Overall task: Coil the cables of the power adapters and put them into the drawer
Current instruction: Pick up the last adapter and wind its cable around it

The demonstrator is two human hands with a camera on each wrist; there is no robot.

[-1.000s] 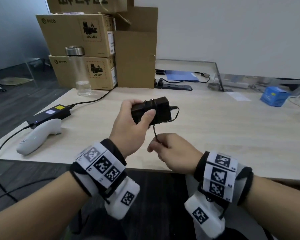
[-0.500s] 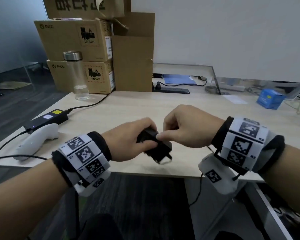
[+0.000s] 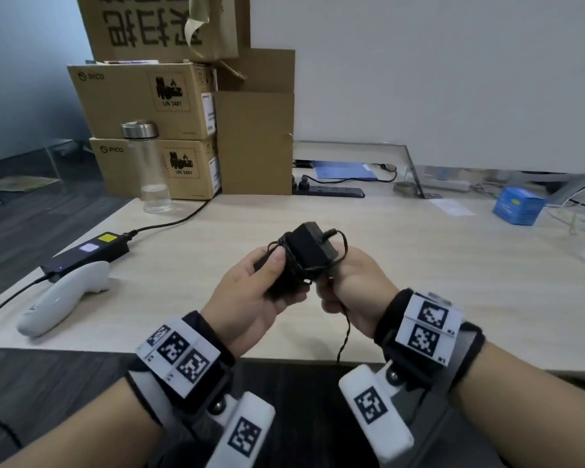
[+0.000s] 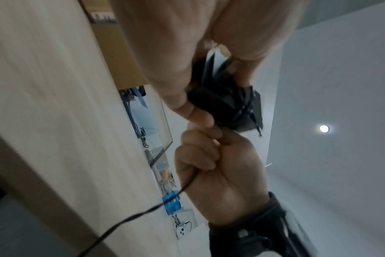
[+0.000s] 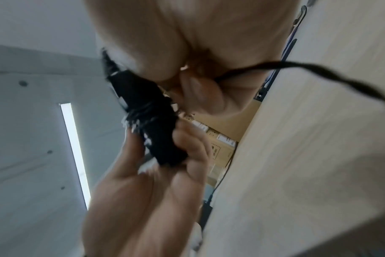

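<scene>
A black power adapter [image 3: 309, 251] is held above the near edge of the wooden desk [image 3: 419, 265], with several turns of its thin black cable wound around its body. My left hand [image 3: 267, 285] grips the adapter [image 5: 152, 125] from the left, thumb pressed on the windings. My right hand [image 3: 348, 285] is fisted around the loose cable [image 3: 345, 336], which hangs below the desk edge. In the left wrist view the cable [image 4: 143, 212] runs out of the right fist [image 4: 211, 156] next to the adapter [image 4: 235, 107]. No drawer is in view.
A second black adapter [image 3: 88, 253] with its plugged cable lies at the desk's left, beside a white controller [image 3: 61, 298]. A glass bottle [image 3: 147, 163], stacked cardboard boxes [image 3: 156, 130], a power strip [image 3: 331, 190] and a blue box [image 3: 517, 206] stand along the back.
The right hand has come off the top of the adapter and now pulls the cable around from the right. The adapter has risen and tilted, and more cable is wound on it.
</scene>
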